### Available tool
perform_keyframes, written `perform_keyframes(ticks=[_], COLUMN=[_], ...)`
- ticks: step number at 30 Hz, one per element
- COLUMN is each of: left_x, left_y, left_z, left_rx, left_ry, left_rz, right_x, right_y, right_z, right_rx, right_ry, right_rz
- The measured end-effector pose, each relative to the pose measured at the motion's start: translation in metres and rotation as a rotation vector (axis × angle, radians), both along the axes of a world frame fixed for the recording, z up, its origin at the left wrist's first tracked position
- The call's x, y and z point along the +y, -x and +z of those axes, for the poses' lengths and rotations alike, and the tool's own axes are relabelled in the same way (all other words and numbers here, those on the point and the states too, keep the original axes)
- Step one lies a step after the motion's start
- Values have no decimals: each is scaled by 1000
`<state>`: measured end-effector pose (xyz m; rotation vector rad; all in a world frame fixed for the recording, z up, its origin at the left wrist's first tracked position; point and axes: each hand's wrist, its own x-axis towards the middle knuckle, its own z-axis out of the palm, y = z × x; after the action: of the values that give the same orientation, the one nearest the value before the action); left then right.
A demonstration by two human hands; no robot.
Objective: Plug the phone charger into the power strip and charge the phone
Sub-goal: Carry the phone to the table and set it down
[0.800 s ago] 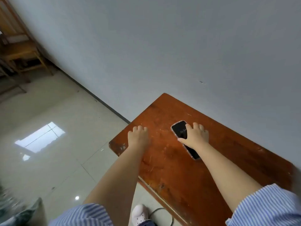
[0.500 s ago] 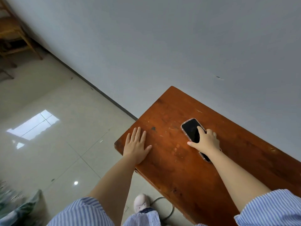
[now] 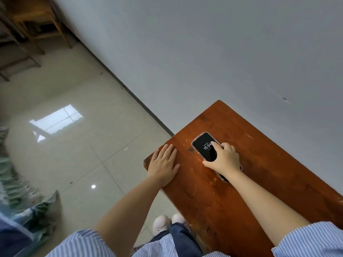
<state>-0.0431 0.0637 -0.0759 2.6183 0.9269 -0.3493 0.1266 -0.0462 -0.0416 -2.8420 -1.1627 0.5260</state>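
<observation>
A black phone [image 3: 203, 147] in a clear case lies flat on the reddish-brown wooden table [image 3: 269, 164], its screen lit and showing 15:54. My right hand [image 3: 224, 160] rests over the phone's lower half, fingers curled at its edges, forefinger on the screen. My left hand [image 3: 163, 166] lies flat, fingers spread, on the table's left corner, holding nothing. No charger or power strip is in view.
A white wall [image 3: 222, 52] runs behind the table. The tiled floor [image 3: 74, 145] stretches to the left, with wooden furniture [image 3: 27, 25] at the far top left and patterned fabric [image 3: 22, 210] at the lower left. My white shoes [image 3: 167, 223] stand beside the table's near edge.
The phone's screen has lit up with the time. My left hand, curled at the table edge earlier, now lies flat. The view has shifted, and the cable seen by my shoe is out of sight.
</observation>
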Motion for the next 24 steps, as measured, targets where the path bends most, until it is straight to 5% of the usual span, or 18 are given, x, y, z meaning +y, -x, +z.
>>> perform_keyframes(ticks=[9,24], left_x=[93,360], left_y=[88,347], left_z=[32,93], left_rx=[53,121], left_ry=[-85,-296], left_rz=[422,776], right_x=[119,443], right_y=[25,243], right_z=[10,54], right_rx=[5,0], right_ry=[-55,-187], right_rz=[208,474])
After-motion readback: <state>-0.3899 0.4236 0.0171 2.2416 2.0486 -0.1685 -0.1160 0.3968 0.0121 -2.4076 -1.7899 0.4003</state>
